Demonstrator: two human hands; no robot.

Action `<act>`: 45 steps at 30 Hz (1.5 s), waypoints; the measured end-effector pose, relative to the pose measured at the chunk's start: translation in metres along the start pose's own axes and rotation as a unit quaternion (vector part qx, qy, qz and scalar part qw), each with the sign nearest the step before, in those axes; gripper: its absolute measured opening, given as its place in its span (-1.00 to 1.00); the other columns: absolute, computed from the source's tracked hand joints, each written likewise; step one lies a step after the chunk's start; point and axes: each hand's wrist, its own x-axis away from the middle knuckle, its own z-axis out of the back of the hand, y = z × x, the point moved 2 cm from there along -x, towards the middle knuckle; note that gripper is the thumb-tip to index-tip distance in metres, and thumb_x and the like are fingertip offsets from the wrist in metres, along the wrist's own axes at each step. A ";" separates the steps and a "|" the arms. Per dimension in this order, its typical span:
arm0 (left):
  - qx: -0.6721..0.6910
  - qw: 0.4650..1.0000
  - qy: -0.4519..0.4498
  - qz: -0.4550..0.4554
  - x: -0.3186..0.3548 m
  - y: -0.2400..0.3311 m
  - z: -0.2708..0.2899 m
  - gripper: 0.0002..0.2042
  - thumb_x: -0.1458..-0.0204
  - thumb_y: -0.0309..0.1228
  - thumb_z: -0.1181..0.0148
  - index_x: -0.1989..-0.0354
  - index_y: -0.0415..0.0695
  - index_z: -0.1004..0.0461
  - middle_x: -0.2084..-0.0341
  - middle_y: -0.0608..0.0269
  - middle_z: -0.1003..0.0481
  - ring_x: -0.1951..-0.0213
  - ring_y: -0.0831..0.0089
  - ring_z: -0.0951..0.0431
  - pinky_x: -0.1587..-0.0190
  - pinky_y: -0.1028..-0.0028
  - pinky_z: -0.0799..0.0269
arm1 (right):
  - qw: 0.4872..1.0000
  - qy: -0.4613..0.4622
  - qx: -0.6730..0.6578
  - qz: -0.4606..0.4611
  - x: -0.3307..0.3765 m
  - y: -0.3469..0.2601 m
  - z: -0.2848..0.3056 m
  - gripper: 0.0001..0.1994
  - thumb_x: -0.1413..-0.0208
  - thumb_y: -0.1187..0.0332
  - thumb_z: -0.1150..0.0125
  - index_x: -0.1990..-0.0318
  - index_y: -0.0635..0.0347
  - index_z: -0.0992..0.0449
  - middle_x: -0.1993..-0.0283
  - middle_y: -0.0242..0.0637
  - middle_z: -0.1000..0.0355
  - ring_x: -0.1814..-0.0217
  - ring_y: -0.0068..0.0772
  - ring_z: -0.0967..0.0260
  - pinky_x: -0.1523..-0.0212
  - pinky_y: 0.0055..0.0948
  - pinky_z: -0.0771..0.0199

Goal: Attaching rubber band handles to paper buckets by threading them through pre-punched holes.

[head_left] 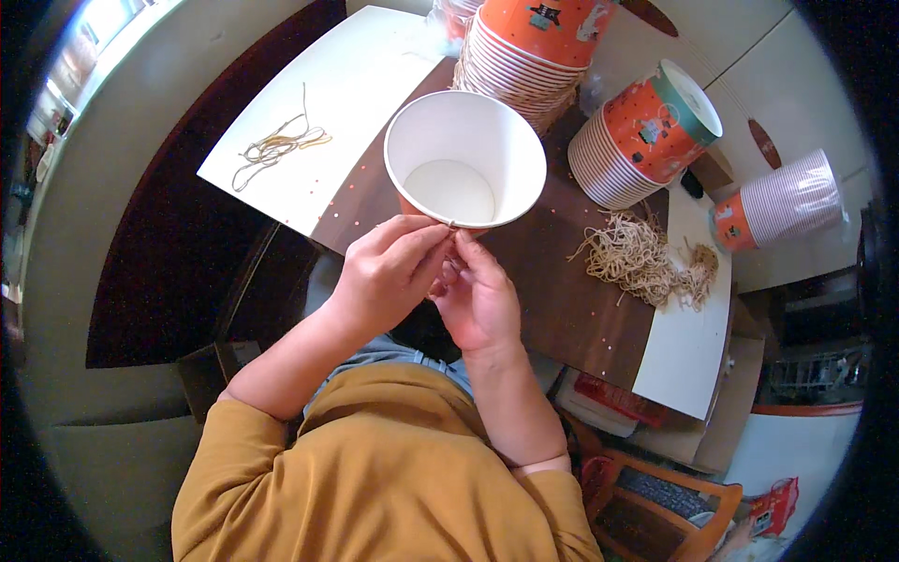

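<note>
A large paper bucket (468,122), white inside and orange outside, stands with its open mouth up at the table's near edge. Both hands meet at the near side of its rim. My left hand (379,267) is closed in a pinch there, and my right hand (482,295) pinches right beside it, the other fingers curled. A short bit of thin string (451,224) shows between the fingertips, against the rim; the rest of it is hidden by the fingers.
Loose strings (276,145) lie on the white left part of the table. A tangled heap of beige string (632,255) is at right. Behind stand a tall stack of orange buckets (520,61), another stack (637,140) and a wrapped one (782,201). A wooden chair (655,506) is at lower right.
</note>
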 end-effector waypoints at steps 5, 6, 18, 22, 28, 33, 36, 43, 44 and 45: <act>-0.060 0.997 -0.013 -0.043 0.003 0.003 0.001 -0.83 0.17 -0.59 -0.31 0.34 -0.21 -0.53 0.36 0.12 -0.55 0.38 0.30 -0.58 0.40 0.44 -0.52 | 0.999 0.033 0.012 0.021 0.000 0.002 -0.001 -0.82 -0.22 0.24 -0.05 0.13 0.05 -0.47 0.26 -0.52 -0.43 0.29 -0.68 -0.27 0.29 -0.54 -0.25; -0.060 0.997 -0.010 -0.043 0.004 0.004 0.000 -0.83 0.18 -0.59 -0.30 0.36 -0.20 -0.53 0.37 0.14 -0.55 0.38 0.30 -0.58 0.39 0.43 -0.51 | 0.999 0.032 0.013 0.021 0.000 0.003 -0.002 -0.82 -0.22 0.24 -0.05 0.13 0.05 -0.47 0.26 -0.52 -0.43 0.29 -0.68 -0.27 0.29 -0.54 -0.25; 0.200 0.923 -0.123 0.303 -0.007 -0.008 0.009 -0.96 0.05 -0.55 -0.24 0.44 -0.25 -0.53 0.48 0.33 -0.53 0.46 0.71 -0.43 0.42 0.64 -0.38 | 0.979 0.101 0.136 0.111 0.006 -0.007 -0.012 -0.86 -0.17 0.34 -0.16 0.22 0.20 -0.52 0.34 -0.44 -0.46 0.47 -0.67 -0.24 0.41 -0.65 -0.25; 0.160 0.961 -0.091 0.206 -0.006 -0.011 0.008 -0.93 0.11 -0.61 -0.25 0.42 -0.24 -0.51 0.44 0.25 -0.52 0.44 0.62 -0.47 0.42 0.62 -0.38 | 0.976 0.106 0.147 0.121 0.008 -0.008 -0.015 -0.85 -0.16 0.34 -0.16 0.23 0.23 -0.53 0.32 -0.40 -0.48 0.49 -0.67 -0.21 0.41 -0.65 -0.25; 0.122 0.988 -0.052 0.074 -0.008 -0.002 0.008 -0.84 0.15 -0.62 -0.25 0.34 -0.22 -0.50 0.36 0.17 -0.50 0.44 0.47 -0.54 0.43 0.54 -0.49 | 0.976 0.090 0.152 0.130 0.007 -0.009 -0.011 -0.85 -0.17 0.37 -0.16 0.21 0.25 -0.52 0.32 -0.39 -0.48 0.49 -0.67 -0.21 0.42 -0.67 -0.23; 0.099 0.992 -0.066 0.050 -0.011 0.001 0.008 -0.82 0.15 -0.61 -0.27 0.31 -0.21 -0.51 0.35 0.17 -0.49 0.44 0.45 -0.55 0.42 0.52 -0.52 | 0.974 0.103 0.152 0.134 0.006 -0.009 -0.009 -0.85 -0.16 0.38 -0.15 0.19 0.25 -0.51 0.32 -0.39 -0.47 0.49 -0.67 -0.21 0.43 -0.67 -0.24; 0.120 0.985 -0.081 0.088 -0.008 -0.003 0.006 -0.83 0.14 -0.61 -0.26 0.32 -0.20 -0.52 0.36 0.16 -0.49 0.44 0.41 -0.56 0.42 0.50 -0.52 | 0.974 0.097 0.152 0.136 0.007 -0.011 -0.013 -0.85 -0.17 0.39 -0.15 0.17 0.25 -0.51 0.31 -0.39 -0.47 0.48 -0.67 -0.22 0.43 -0.67 -0.24; 0.104 0.989 -0.084 0.065 -0.006 -0.006 0.006 -0.90 0.14 -0.61 -0.25 0.39 -0.22 -0.54 0.42 0.13 -0.51 0.43 0.30 -0.58 0.42 0.45 -0.51 | 0.979 0.116 0.144 0.084 0.004 -0.015 -0.006 -0.81 -0.15 0.33 -0.07 0.18 0.21 -0.50 0.29 -0.37 -0.47 0.47 -0.62 -0.24 0.43 -0.61 -0.25; 0.112 0.988 -0.081 0.062 -0.007 -0.006 0.005 -0.90 0.14 -0.61 -0.24 0.39 -0.22 -0.54 0.43 0.13 -0.51 0.43 0.30 -0.58 0.42 0.45 -0.51 | 0.982 0.118 0.131 0.066 0.002 -0.015 -0.005 -0.80 -0.14 0.30 -0.06 0.19 0.20 -0.50 0.29 -0.37 -0.47 0.47 -0.60 -0.24 0.43 -0.59 -0.25; 0.112 0.988 -0.081 0.062 -0.007 -0.006 0.005 -0.90 0.14 -0.61 -0.24 0.39 -0.22 -0.54 0.43 0.13 -0.51 0.43 0.30 -0.58 0.42 0.45 -0.51 | 0.983 0.131 0.117 0.055 0.001 -0.014 -0.005 -0.79 -0.15 0.24 -0.08 0.20 0.15 -0.50 0.27 -0.41 -0.48 0.46 -0.61 -0.25 0.43 -0.58 -0.24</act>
